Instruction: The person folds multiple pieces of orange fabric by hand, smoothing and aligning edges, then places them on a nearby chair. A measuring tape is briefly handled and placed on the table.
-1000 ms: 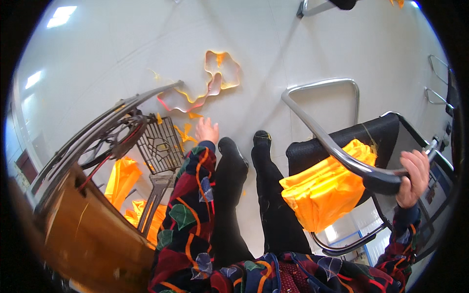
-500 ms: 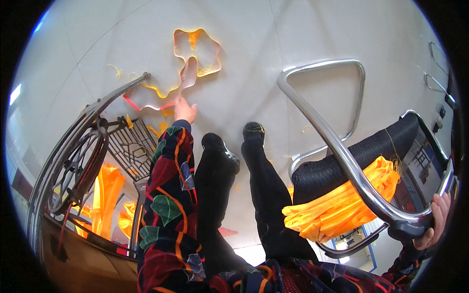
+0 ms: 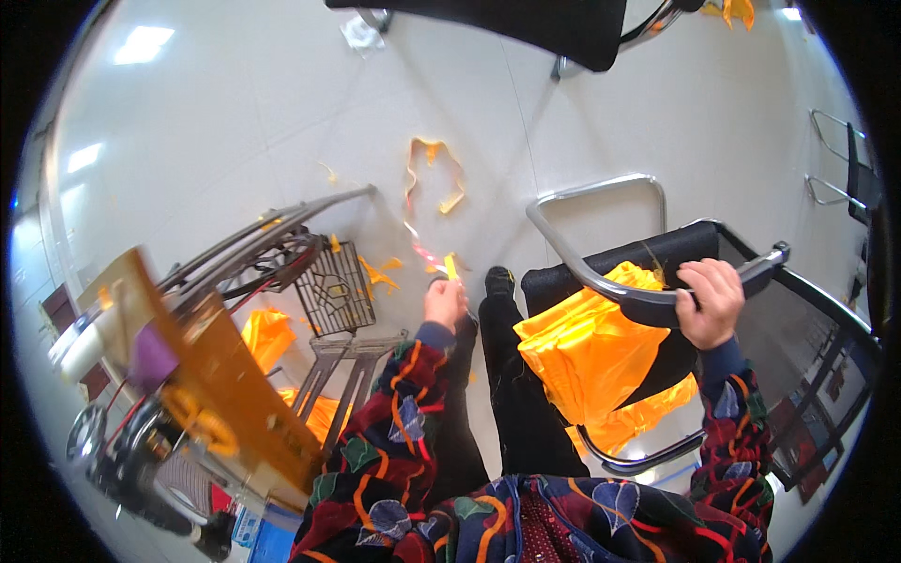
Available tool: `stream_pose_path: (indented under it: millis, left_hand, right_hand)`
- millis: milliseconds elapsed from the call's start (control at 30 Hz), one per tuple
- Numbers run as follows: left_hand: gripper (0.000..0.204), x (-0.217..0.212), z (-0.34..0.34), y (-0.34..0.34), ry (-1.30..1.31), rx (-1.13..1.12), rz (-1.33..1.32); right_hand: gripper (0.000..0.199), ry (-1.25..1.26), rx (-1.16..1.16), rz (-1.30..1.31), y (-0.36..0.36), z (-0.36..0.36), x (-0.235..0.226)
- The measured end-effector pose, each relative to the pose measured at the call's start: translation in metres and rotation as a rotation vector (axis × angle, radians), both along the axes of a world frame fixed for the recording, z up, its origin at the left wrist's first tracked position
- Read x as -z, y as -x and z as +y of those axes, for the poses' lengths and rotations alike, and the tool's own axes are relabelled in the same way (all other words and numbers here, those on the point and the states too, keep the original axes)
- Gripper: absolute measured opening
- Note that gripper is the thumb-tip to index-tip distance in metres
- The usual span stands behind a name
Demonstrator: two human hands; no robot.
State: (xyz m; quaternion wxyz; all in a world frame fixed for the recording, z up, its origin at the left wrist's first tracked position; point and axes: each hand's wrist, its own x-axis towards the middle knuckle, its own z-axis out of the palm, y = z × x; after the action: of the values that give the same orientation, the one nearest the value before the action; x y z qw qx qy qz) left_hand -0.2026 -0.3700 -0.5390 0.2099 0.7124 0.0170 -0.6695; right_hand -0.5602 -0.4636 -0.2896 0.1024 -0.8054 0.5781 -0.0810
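My left hand [image 3: 446, 303] is closed round one end of a long, narrow ribbon [image 3: 427, 255], yellow and pinkish red; a short yellow piece sticks up above the fingers. From there the ribbon trails to the floor, its far part lying in a wavy loop. My right hand [image 3: 709, 300] grips the black armrest [image 3: 648, 308] of a metal-framed chair. Shiny orange cloth [image 3: 596, 352] is draped over that chair's black seat [image 3: 601, 255] and hangs down its near side.
To the left stands a sewing machine [image 3: 141, 441] with a wooden tabletop [image 3: 235, 375] and an iron treadle [image 3: 333, 291]. More orange cloth [image 3: 267, 338] lies beneath it. Another black chair [image 3: 526, 23] is ahead. Orange scraps [image 3: 378, 275] litter the floor [image 3: 300, 113].
My left hand has lifted from near the floor, drawing the ribbon nearer. My right hand has shifted its place on the armrest. The view has swung, bringing the sewing machine and another chair into sight.
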Motion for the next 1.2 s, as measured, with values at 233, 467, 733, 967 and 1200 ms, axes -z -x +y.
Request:
stream_pose_path:
  millis: [233,467,733,967,1200]
  left_hand:
    - [0.018,-0.213,-0.009,0.017,0.144,0.156,0.100]
    - [0.015,-0.369,0.013,0.027,0.318,0.594,0.180]
    - [0.014,-0.511,0.024,0.041,0.528,-0.049,0.326]
    - [0.016,-0.625,0.022,-0.052,0.971,-0.307,0.213]
    - [0.021,-0.770,0.113,-0.179,1.656,-0.313,-0.050]
  right_hand:
    - [0.020,-0.012,0.050,-0.051,0.000,0.006,-0.018]
    - [0.064,-0.468,-0.366,-0.640,-0.098,0.041,-0.092]
    - [0.008,-0.500,-0.460,-0.706,-0.159,0.102,-0.136]
    - [0.006,-0.276,-0.359,-0.623,-0.114,0.123,-0.100]
    - [0.009,-0.264,-0.261,-0.305,-0.058,0.144,-0.068]
